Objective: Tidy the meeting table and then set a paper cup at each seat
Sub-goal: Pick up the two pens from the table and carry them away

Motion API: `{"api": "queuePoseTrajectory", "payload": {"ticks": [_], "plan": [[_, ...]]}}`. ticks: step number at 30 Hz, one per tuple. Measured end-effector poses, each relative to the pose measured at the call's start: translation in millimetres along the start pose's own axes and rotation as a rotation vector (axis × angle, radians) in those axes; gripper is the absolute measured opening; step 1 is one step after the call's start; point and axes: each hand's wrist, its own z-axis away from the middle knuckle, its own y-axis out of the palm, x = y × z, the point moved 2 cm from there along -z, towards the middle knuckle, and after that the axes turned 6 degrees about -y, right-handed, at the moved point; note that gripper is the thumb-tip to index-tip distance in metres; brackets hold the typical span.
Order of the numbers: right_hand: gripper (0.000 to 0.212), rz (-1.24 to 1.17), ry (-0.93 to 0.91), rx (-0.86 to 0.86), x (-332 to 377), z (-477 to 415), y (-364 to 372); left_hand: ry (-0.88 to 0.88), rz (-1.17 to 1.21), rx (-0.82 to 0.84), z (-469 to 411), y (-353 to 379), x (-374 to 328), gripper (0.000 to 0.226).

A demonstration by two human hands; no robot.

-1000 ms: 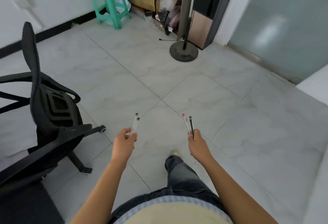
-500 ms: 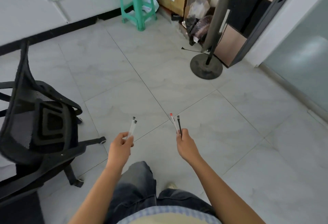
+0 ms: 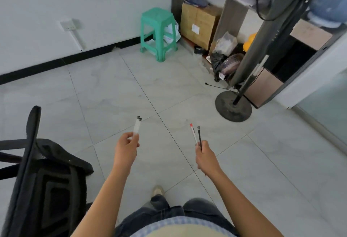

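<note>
your left hand (image 3: 125,150) keeps its grip clenched on white pens (image 3: 136,127), right hand (image 3: 205,158) on red and black pens (image 3: 197,136) — the shelf (image 3: 228,16) at 1 o'clock came nearer, tidying continues.

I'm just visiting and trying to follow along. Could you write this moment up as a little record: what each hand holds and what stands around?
place: tiled floor; no meeting table or paper cups in view
left hand: grips two white pens with dark caps, tips up
right hand: grips a red-capped pen and a black pen
left of person: black office chair
ahead: green stool, cardboard box, round stand base
</note>
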Motion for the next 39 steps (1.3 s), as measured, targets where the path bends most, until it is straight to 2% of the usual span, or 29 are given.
{"api": "queuePoseTrajectory", "payload": {"ticks": [7, 11, 21, 24, 28, 33, 39], "plan": [[0.019, 0.034, 0.031, 0.079, 24, -71, -1, -0.077, -0.084, 0.105, -75, 30, -23, 0.016], [0.017, 0.016, 0.049, 0.077, 40, -137, -21, -0.056, -0.124, 0.117, -129, 59, -63, 0.014], [0.014, -0.03, -0.103, 0.0, 132, -354, -108, 0.002, -0.103, 0.008, -267, 139, -196, 0.017], [0.014, -0.021, -0.083, 0.06, 148, -394, -112, -0.011, -0.113, -0.004, -294, 155, -217, 0.016], [0.015, 0.042, -0.067, 0.195, 162, -440, -102, -0.06, -0.109, -0.035, -336, 161, -232, 0.017], [0.013, 0.039, -0.051, 0.146, 202, -524, -106, -0.118, -0.076, -0.064, -420, 162, -264, 0.018], [0.014, 0.049, -0.031, 0.114, 274, -621, -96, -0.057, -0.017, -0.057, -542, 151, -353, 0.018]]}}
